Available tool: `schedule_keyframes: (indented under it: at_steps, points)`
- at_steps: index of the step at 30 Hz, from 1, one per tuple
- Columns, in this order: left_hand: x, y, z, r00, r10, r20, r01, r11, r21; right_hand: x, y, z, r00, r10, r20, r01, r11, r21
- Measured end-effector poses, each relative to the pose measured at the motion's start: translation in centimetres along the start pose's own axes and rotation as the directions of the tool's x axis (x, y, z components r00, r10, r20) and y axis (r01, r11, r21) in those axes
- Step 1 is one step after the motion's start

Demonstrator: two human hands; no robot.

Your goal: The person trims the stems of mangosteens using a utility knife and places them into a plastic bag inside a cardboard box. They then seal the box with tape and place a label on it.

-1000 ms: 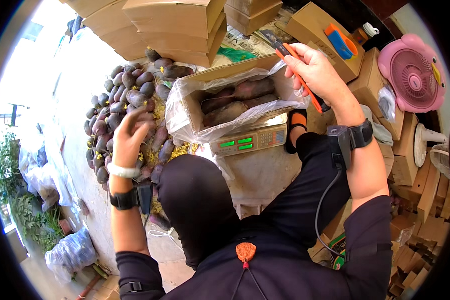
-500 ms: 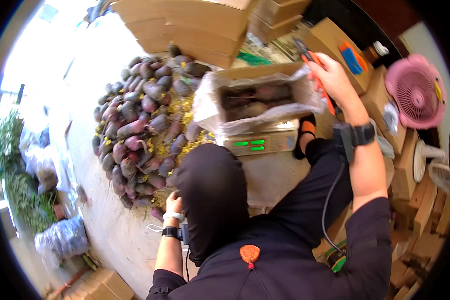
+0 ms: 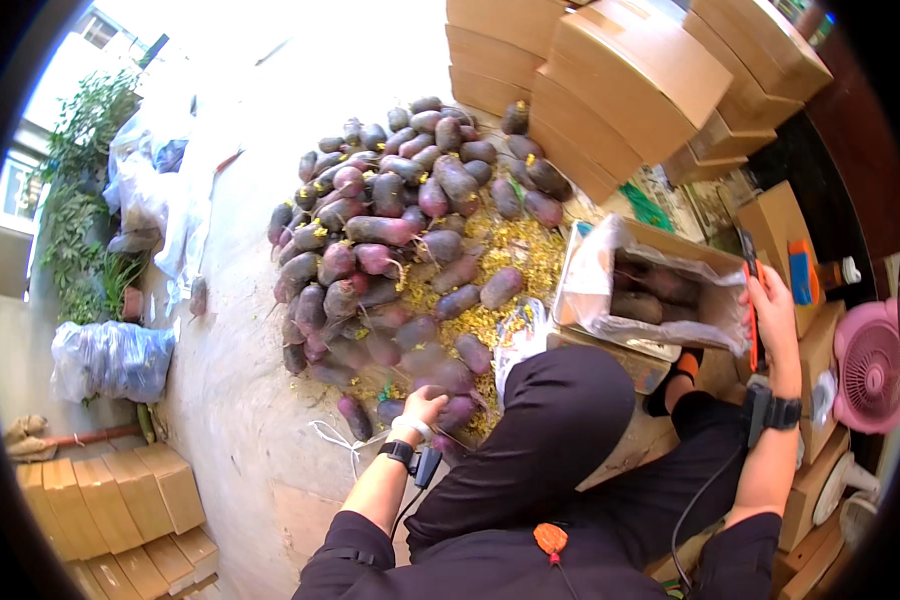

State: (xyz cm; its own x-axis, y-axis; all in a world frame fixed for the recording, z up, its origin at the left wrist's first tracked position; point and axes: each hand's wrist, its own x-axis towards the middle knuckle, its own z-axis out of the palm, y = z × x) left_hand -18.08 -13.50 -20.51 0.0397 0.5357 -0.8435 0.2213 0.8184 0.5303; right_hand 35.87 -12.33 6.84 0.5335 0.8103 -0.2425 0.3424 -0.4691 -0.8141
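Observation:
Dark purple radishes [image 3: 385,230] lie in a large heap on the floor in front of me, some with thin roots. My left hand [image 3: 425,405] is at the near edge of the heap with its fingers curled. Blurred radishes lie beside the fingertips, and whatever the fingers hold is hidden. In my right hand [image 3: 770,300] are orange-handled pruning shears [image 3: 753,318], held upright beside the box. A cardboard box [image 3: 582,262] lined with clear plastic holds several radishes [image 3: 660,285]. It stands on a scale [image 3: 625,357], partly hidden by my knee.
Yellow leafy scraps [image 3: 515,250] cover the floor right of the heap. Stacked cartons [image 3: 630,80] stand behind the box. A pink fan [image 3: 870,365] and an orange-and-blue object [image 3: 802,272] are at the right. More cartons [image 3: 120,490] and a plastic bundle [image 3: 113,360] lie at the left.
The view has turned left, so the heap and box appear farther right. My left hand has come out from beside my knee to the heap's edge. The right hand still holds the shears.

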Motion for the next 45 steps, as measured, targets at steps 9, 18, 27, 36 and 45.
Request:
schedule_keyframes:
  at_steps: [9, 18, 27, 36, 45]
  points:
    - [5.1, 2.7, -1.9, 0.942, 0.330, -0.059, -0.304, 0.914, 0.268, 0.4, 0.2, 0.6, 0.999, 0.024, 0.027, -0.026, 0.998, 0.051]
    - [5.6, 10.4, -0.9, 0.845, 0.534, -0.040, -0.492, 0.804, 0.335, 0.0, -0.1, 0.8, 0.999, 0.053, 0.007, -0.053, 0.997, 0.057]
    - [8.1, 14.3, -0.6, 0.804, 0.589, -0.083, -0.556, 0.794, 0.247, -0.4, -0.7, 1.1, 0.999, 0.043, 0.018, -0.044, 0.998, 0.049]
    - [12.1, 25.6, 3.5, 0.603, 0.795, -0.064, -0.708, 0.571, 0.415, -0.8, -1.8, 2.0, 0.998, 0.041, 0.049, -0.044, 0.998, 0.049]
    - [19.4, 36.7, 6.2, 0.663, 0.618, -0.423, -0.303, 0.738, 0.603, -0.7, -2.8, 2.5, 0.988, 0.143, 0.053, -0.146, 0.989, 0.039]
